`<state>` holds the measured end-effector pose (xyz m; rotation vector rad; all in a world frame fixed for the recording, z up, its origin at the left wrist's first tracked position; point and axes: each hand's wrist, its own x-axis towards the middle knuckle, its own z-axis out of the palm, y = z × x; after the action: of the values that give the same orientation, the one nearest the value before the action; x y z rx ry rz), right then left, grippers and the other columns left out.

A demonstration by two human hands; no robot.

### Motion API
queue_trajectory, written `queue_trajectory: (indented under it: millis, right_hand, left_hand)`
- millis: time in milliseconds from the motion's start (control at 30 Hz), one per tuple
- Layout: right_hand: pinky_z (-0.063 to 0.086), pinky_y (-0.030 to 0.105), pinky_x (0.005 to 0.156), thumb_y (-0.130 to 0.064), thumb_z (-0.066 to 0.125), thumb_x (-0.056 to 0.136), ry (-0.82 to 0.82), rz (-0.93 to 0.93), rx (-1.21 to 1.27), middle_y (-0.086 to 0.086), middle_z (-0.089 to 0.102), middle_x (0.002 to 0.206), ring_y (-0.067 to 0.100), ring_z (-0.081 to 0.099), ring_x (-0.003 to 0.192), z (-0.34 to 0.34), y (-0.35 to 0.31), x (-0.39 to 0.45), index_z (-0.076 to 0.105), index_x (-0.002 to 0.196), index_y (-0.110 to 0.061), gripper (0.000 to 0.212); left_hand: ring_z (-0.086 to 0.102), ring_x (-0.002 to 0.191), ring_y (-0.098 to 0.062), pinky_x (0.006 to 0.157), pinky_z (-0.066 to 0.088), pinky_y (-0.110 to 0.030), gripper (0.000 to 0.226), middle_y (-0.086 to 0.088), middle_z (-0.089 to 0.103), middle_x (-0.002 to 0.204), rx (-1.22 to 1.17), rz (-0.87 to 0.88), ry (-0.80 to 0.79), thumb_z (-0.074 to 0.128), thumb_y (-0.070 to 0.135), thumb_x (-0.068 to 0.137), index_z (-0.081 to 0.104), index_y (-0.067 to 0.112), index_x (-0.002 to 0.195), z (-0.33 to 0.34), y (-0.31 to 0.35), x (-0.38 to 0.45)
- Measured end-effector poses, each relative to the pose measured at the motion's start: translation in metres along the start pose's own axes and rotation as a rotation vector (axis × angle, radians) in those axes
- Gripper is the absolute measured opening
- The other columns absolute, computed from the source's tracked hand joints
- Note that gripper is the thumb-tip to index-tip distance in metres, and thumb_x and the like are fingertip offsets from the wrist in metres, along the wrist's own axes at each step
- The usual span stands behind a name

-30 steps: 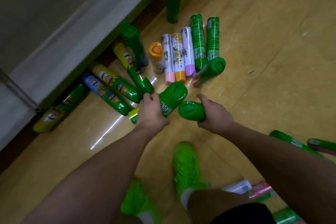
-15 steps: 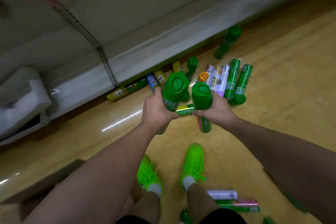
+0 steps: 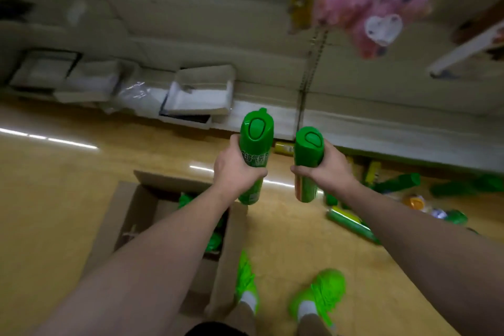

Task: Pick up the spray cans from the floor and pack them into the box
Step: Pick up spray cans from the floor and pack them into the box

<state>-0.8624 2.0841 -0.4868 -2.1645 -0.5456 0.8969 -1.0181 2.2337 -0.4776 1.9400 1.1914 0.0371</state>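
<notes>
Between both sets of fingers, held chest-high over the floor (image 3: 286, 240), are two green spray cans, upright w/ caps toward the camera. Left hand (image 3: 234, 169) has its fingers curled tight round the left can (image 3: 255, 150), gripping mid-body, thumb on the near side; cap and white lettering show above the fingers, can bottom sticks out below. Right hand (image 3: 326, 172) grips the right can (image 3: 308, 155) the same way, fingers wrapped round the middle, cap above, orange-ish label part below. The two cans are apart, a gap between them, not touching.

Below and left of the left fingers sits the open cardboard box (image 3: 231, 248) on the floor, flaps up; green cans inside (image 3: 186, 199), partly hidden by the left forearm, count unclear. Left can hangs just above the box's far-right corner; right can is off to the box's right, over bare floor.

Right of the right fingers, more cans lie scattered on the floor (image 3: 351, 222), mostly green, one w/ an orange cap (image 3: 414, 202), some along the shelf base (image 3: 381, 133). Under the hands: two bright green shoes (image 3: 321, 292). Far above the fingers, blurry pink plush items (image 3: 365, 5) hang on the shelving.
</notes>
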Motion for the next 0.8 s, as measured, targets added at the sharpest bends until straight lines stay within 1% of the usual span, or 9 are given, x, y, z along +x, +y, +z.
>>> queue_trajectory:
  millis: [167, 233, 300, 400, 500, 567, 633, 700, 800]
  right_hand:
    - [0.053, 0.038, 0.095, -0.024, 0.095, 0.060, -0.149, -0.051, -0.051, -0.003, 0.066, 0.117, 0.019, 0.062, 0.110, 0.100, -0.076, 0.001, 0.057, 0.127, -0.017, 0.077]
    - [0.052, 0.036, 0.096, -0.020, 0.094, 0.061, -0.212, -0.085, -0.060, -0.008, 0.061, 0.115, 0.015, 0.059, 0.111, 0.136, -0.101, -0.004, 0.053, 0.130, -0.019, 0.081]
    - [0.052, 0.036, 0.095, -0.019, 0.094, 0.061, -0.273, -0.120, -0.079, -0.011, 0.059, 0.114, 0.013, 0.056, 0.110, 0.170, -0.120, -0.008, 0.048, 0.132, -0.023, 0.084]
    - [0.052, 0.040, 0.097, -0.025, 0.094, 0.061, -0.390, -0.156, -0.152, -0.009, 0.061, 0.120, 0.014, 0.057, 0.115, 0.220, -0.138, -0.012, 0.050, 0.131, -0.027, 0.082]
    - [0.053, 0.035, 0.091, -0.028, 0.092, 0.064, -0.496, -0.197, -0.251, -0.009, 0.060, 0.115, 0.013, 0.058, 0.111, 0.265, -0.148, -0.019, 0.053, 0.128, -0.024, 0.076]
    - [0.053, 0.031, 0.086, -0.032, 0.092, 0.066, -0.559, -0.245, -0.317, -0.010, 0.060, 0.112, 0.013, 0.059, 0.107, 0.291, -0.149, -0.025, 0.053, 0.126, -0.023, 0.072]
    - [0.055, 0.036, 0.090, -0.034, 0.091, 0.066, -0.608, -0.285, -0.361, -0.007, 0.063, 0.114, 0.013, 0.061, 0.108, 0.314, -0.145, -0.028, 0.053, 0.125, -0.022, 0.071]
    - [0.055, 0.038, 0.093, -0.033, 0.091, 0.067, -0.650, -0.309, -0.396, -0.004, 0.065, 0.119, 0.013, 0.061, 0.109, 0.334, -0.139, -0.031, 0.054, 0.126, -0.020, 0.071]
    - [0.055, 0.039, 0.094, -0.030, 0.091, 0.068, -0.712, -0.373, -0.436, -0.004, 0.065, 0.120, 0.014, 0.062, 0.112, 0.362, -0.128, -0.031, 0.054, 0.123, -0.022, 0.067]
  left_hand:
    - [0.060, 0.116, -0.024, 0.102, 0.048, -0.042, 0.089, -0.001, 0.066, 0.122, -0.192, -0.257, 0.234, 0.095, 0.033, 0.055, 0.049, 0.024, 0.130, -0.101, -0.104, -0.009]
    - [0.062, 0.113, -0.023, 0.102, 0.049, -0.045, 0.097, 0.001, 0.067, 0.119, -0.262, -0.346, 0.297, 0.095, 0.044, 0.044, 0.047, 0.031, 0.127, -0.133, -0.147, -0.017]
    - [0.064, 0.109, -0.021, 0.100, 0.051, -0.047, 0.100, 0.006, 0.068, 0.113, -0.311, -0.413, 0.352, 0.094, 0.051, 0.035, 0.047, 0.034, 0.122, -0.154, -0.193, -0.027]
    - [0.064, 0.110, -0.019, 0.101, 0.050, -0.046, 0.105, 0.009, 0.067, 0.114, -0.376, -0.499, 0.428, 0.093, 0.052, 0.033, 0.047, 0.033, 0.125, -0.174, -0.243, -0.055]
    - [0.062, 0.112, -0.020, 0.100, 0.050, -0.045, 0.107, 0.007, 0.067, 0.117, -0.411, -0.586, 0.476, 0.093, 0.056, 0.032, 0.046, 0.033, 0.126, -0.176, -0.286, -0.086]
    - [0.062, 0.114, -0.020, 0.100, 0.051, -0.045, 0.112, 0.006, 0.066, 0.119, -0.463, -0.648, 0.518, 0.088, 0.067, 0.024, 0.047, 0.035, 0.123, -0.167, -0.313, -0.104]
    - [0.062, 0.113, -0.020, 0.099, 0.051, -0.045, 0.111, 0.005, 0.067, 0.120, -0.504, -0.710, 0.562, 0.088, 0.066, 0.025, 0.050, 0.032, 0.124, -0.154, -0.331, -0.122]
    - [0.061, 0.114, -0.018, 0.100, 0.050, -0.042, 0.106, 0.005, 0.067, 0.121, -0.526, -0.740, 0.593, 0.094, 0.056, 0.034, 0.051, 0.029, 0.128, -0.140, -0.339, -0.137]
    - [0.060, 0.114, -0.016, 0.100, 0.049, -0.040, 0.106, 0.010, 0.065, 0.119, -0.624, -0.782, 0.648, 0.091, 0.058, 0.032, 0.049, 0.033, 0.126, -0.108, -0.360, -0.153]
